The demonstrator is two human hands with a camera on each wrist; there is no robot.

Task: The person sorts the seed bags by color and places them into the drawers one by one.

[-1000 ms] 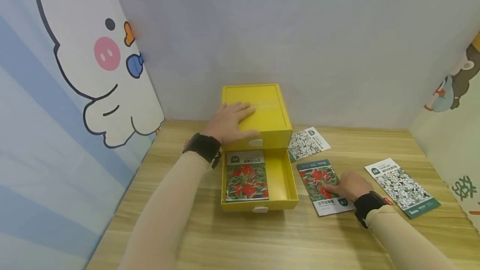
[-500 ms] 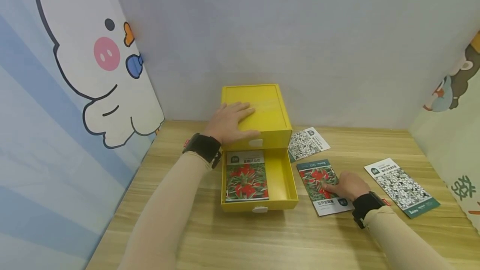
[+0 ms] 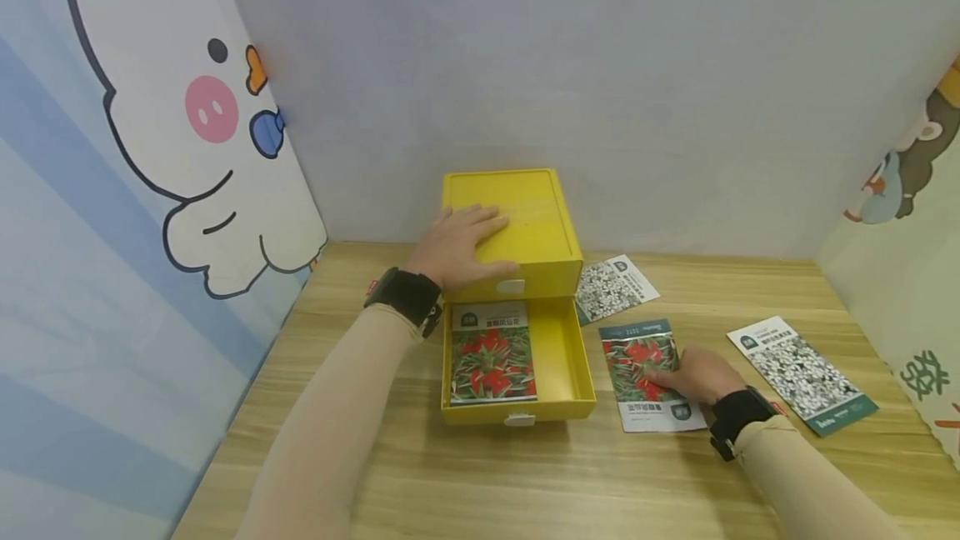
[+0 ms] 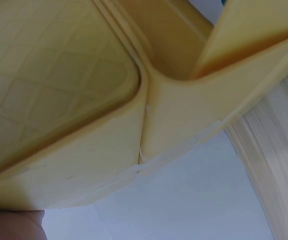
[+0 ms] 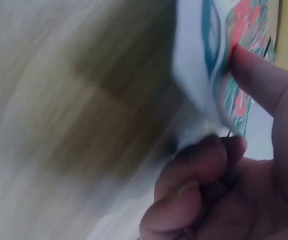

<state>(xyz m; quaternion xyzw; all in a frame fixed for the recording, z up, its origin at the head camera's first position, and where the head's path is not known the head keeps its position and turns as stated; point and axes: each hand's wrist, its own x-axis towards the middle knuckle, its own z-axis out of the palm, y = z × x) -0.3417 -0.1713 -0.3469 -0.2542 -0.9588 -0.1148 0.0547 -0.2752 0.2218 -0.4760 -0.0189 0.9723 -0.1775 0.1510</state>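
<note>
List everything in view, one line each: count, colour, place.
tabletop: one, tan, foreground
drawer box: one, yellow, on the tabletop
lower drawer: one, yellow, pulled out
handles: two, white, box and drawer fronts
drawer packet: one, red and green, drawer's left side
handheld packet: one, red and green, right of the drawer
rear packet: one, mostly white, beside the box
outer packet: one, mostly white, far right
backdrop: one, grey, behind the box
side panels: two, pale with cartoons, left and right
wrist straps: two, black, both wrists
tags: two, red, beside straps
sleeves: two, beige, forearms
left grip: one, bare, on the box top
right grip: one, bare, pinching the handheld packet
</note>
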